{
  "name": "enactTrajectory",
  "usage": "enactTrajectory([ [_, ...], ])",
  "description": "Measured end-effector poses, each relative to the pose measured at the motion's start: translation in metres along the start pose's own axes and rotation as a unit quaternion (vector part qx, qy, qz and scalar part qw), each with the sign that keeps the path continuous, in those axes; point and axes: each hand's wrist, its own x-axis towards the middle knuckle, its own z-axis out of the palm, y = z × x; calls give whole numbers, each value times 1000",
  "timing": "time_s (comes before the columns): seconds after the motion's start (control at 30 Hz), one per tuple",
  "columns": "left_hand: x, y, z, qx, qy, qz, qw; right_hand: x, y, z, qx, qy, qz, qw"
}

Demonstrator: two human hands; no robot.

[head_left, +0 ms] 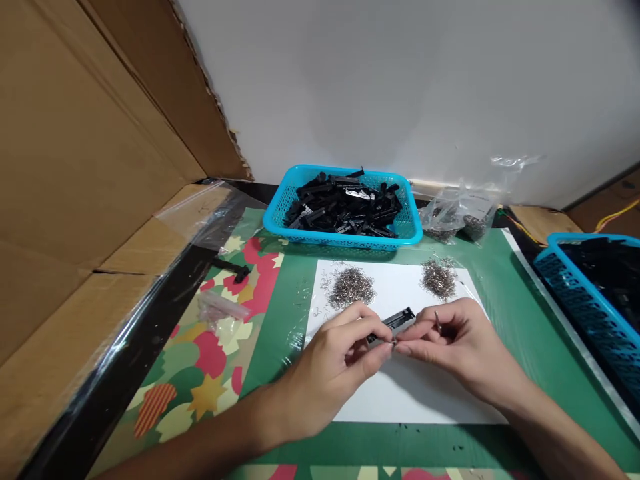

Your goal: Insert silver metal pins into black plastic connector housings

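Over a white sheet of paper, both hands meet fingertip to fingertip. My left hand is closed around one end of a black plastic part. Opposite it, my right hand pinches at the same spot, where a tiny metal piece shows between the fingertips. Another small metal piece sticks up between the right fingers. Behind the hands lie two piles of small metal pieces, a left one and a right one.
A blue basket of black parts stands at the back; another is at the right edge. Plastic bags of metal pieces lie behind. At left are a black part, a small clear bag and cardboard.
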Motion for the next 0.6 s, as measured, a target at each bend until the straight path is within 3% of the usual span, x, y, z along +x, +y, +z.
enactTrajectory([
  [0.37, -2, 8, 0, 19, 27, 2, 999, 2, 2, 1, 0, -35, 50, 998],
  [0.6, 0, 7, 0, 46, 24, -4, 999, 2, 0, 3, -27, -22, 22, 999],
])
